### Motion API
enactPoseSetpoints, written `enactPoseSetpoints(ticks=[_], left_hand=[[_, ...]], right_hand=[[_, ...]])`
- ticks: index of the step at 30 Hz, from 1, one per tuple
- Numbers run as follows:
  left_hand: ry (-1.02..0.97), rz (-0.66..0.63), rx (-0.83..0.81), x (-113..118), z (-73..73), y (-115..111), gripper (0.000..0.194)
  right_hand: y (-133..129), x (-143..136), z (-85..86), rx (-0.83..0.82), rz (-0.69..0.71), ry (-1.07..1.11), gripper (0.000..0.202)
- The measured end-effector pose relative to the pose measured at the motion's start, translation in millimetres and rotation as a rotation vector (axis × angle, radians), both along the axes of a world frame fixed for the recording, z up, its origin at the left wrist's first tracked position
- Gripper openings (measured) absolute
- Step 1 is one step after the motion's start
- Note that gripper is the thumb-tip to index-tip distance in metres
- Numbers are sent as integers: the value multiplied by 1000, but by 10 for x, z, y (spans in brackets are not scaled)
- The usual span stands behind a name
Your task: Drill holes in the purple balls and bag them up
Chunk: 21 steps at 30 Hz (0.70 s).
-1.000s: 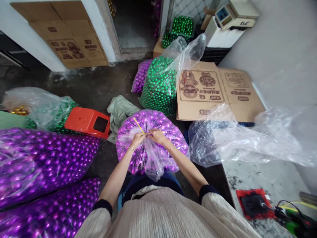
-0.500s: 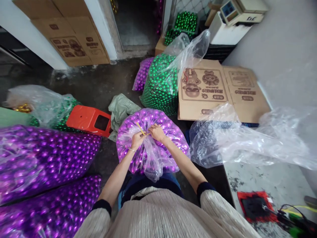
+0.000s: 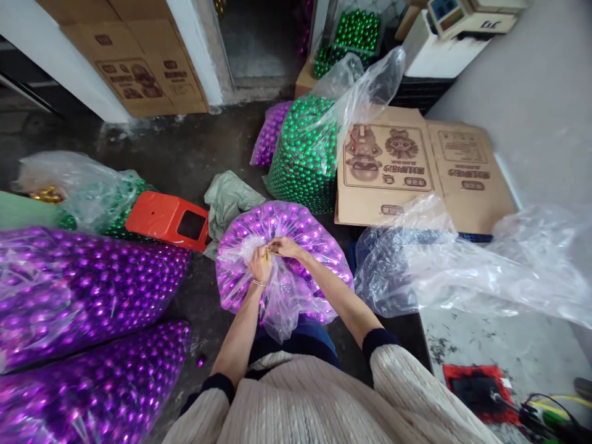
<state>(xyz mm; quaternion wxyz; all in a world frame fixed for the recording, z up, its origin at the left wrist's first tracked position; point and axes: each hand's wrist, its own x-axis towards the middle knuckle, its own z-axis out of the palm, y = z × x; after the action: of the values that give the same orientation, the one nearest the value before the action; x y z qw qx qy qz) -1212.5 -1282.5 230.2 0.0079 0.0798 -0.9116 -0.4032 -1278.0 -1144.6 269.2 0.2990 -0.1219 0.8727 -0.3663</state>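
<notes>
In front of my body stands a clear plastic bag [image 3: 319,246] full of shiny purple balls, its neck gathered in the middle. My left hand [image 3: 261,264], with a thin bracelet at the wrist, is closed around the gathered neck and a thin yellow tie [image 3: 265,258]. Beside it my right hand [image 3: 285,246] pinches part of the same yellow tie, fingertips close to the left hand. Loose plastic from the bag's mouth hangs down toward me. The exact wrap of the tie is partly hidden by my fingers.
Large bags of purple balls [image 3: 92,290] lie at left, near a red plastic stool [image 3: 164,217]. A bag of green balls [image 3: 300,154] stands ahead, beside flattened cardboard [image 3: 393,166]. Crumpled clear plastic [image 3: 462,271] spreads at right, above a grey board [image 3: 462,339].
The yellow tie's end, which stuck up from the neck, now lies down by my left hand. My left hand has turned more upright, and my right hand has shifted slightly left and down.
</notes>
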Motion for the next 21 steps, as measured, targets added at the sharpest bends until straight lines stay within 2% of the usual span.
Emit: enactPoseSetpoints(ticks=[3,6,13,21], left_hand=[[23,-9,26,19,-92,-36,20],[54,-32,52,38,-124,-77,18],[128,-154,109,52,-53,-175,16],[145,-251,85,18,-44,-185,22]], right_hand=[[27,-38,38,14,29,-37,30],[64,-87,99,46,101,-46,30],[59,-54,228,191,275,128,25],[111,-65,226,327,409,248,28]])
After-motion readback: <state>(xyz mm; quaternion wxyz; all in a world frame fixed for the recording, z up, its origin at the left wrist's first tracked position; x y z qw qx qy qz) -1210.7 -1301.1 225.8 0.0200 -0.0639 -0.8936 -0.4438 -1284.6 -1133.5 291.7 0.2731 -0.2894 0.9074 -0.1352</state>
